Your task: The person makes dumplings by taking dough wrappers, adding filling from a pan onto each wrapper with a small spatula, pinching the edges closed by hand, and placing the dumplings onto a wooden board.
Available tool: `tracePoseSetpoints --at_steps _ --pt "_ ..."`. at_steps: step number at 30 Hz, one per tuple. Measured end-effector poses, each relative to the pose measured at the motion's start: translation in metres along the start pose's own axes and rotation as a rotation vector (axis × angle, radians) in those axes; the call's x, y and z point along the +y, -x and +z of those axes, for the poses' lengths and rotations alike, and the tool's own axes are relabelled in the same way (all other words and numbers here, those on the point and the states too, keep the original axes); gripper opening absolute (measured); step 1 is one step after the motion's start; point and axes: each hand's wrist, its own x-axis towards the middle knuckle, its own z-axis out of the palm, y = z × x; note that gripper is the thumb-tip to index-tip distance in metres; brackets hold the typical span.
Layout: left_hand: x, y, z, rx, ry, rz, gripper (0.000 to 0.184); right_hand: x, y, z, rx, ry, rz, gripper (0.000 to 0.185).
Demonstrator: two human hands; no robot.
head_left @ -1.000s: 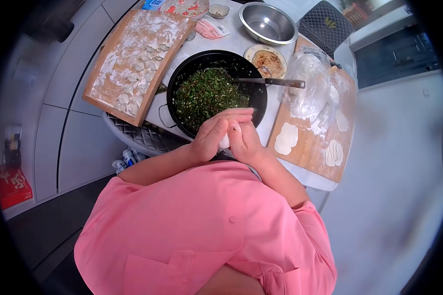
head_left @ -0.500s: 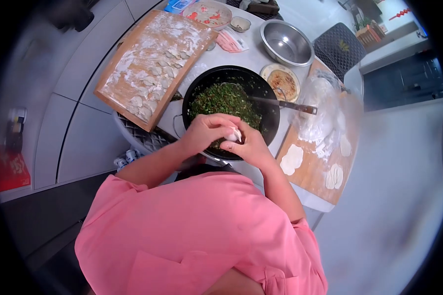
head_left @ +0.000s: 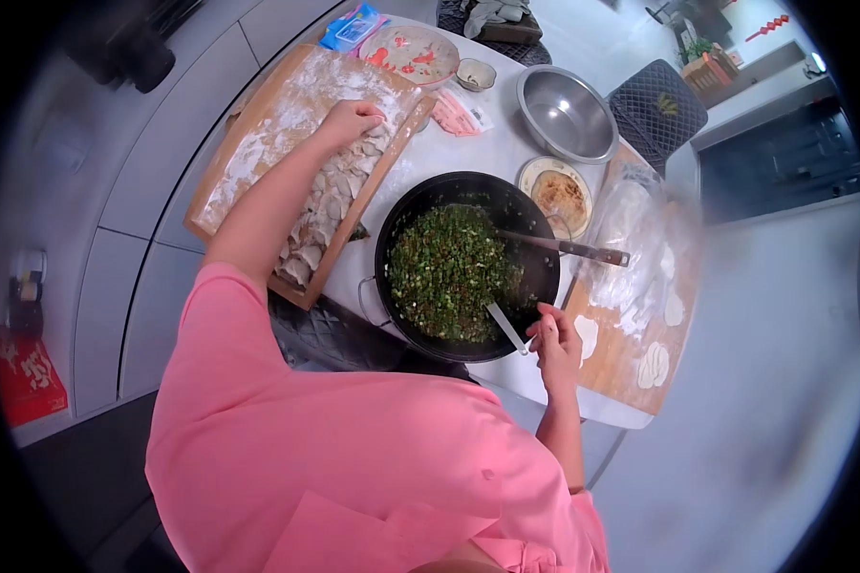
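Observation:
My left hand [head_left: 351,124] reaches over the floured wooden board at the left, its fingertips pinched on a dumpling [head_left: 380,121] that they mostly hide. Folded dumplings [head_left: 327,202] lie in rows along the board's right side. Below and to the right stands a black pan [head_left: 540,215] of chopped green filling [head_left: 446,272]. A spoon [head_left: 506,328] rests in the filling, its pale handle pointing toward my right hand [head_left: 556,346]. That hand hovers beside the pan's lower right rim, fingers loosely bent and apart, with nothing visible in them.
A wooden-handled utensil [head_left: 592,253] lies across the pan's right rim. Beyond are a plate with a browned flatbread [head_left: 557,196] and a steel bowl [head_left: 569,115]. Dough wrappers [head_left: 653,366] and a plastic bag [head_left: 631,234] lie on the right-hand board [head_left: 607,382].
My hands have parted from above the pan, where they held a dumpling together. The left moved up to the dumpling board, the right down beside the pan. The spoon handle now shows.

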Motion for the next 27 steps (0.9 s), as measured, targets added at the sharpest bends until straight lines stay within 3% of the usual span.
tracePoseSetpoints --at_steps 1,3,7,13,17,20,23,25,27 --pt "-0.012 -0.014 0.003 -0.005 0.003 0.004 0.016 0.002 0.002 -0.003 0.006 0.002 -0.001 0.027" --pt "-0.037 -0.039 0.015 -0.025 -0.070 0.201 0.016 0.005 0.004 -0.008 0.062 0.015 -0.035 0.031" --pt "-0.051 -0.057 0.020 -0.062 -0.154 0.284 0.019 0.007 0.009 -0.007 0.118 0.001 -0.014 0.031" --pt "-0.052 -0.056 0.027 -0.008 -0.133 0.259 0.024 0.005 0.008 -0.007 0.142 0.037 0.026 0.031" --pt "-0.078 -0.086 0.025 -0.142 -0.242 0.365 0.033 0.022 -0.004 -0.050 0.345 0.126 -0.017 0.029" --pt "-0.043 -0.052 0.025 -0.165 -0.153 0.214 0.038 0.056 -0.013 -0.105 0.543 0.062 0.009 0.027" --pt "-0.026 -0.035 0.026 -0.004 -0.246 0.179 0.042 0.097 -0.024 -0.142 0.718 0.076 0.010 0.021" --pt "-0.033 -0.039 0.018 0.076 -0.283 0.282 0.039 0.118 -0.029 -0.157 0.649 0.329 0.150 0.021" --pt "-0.028 -0.029 0.013 0.103 -0.309 0.336 0.038 0.139 -0.037 -0.171 0.569 0.350 0.196 0.023"
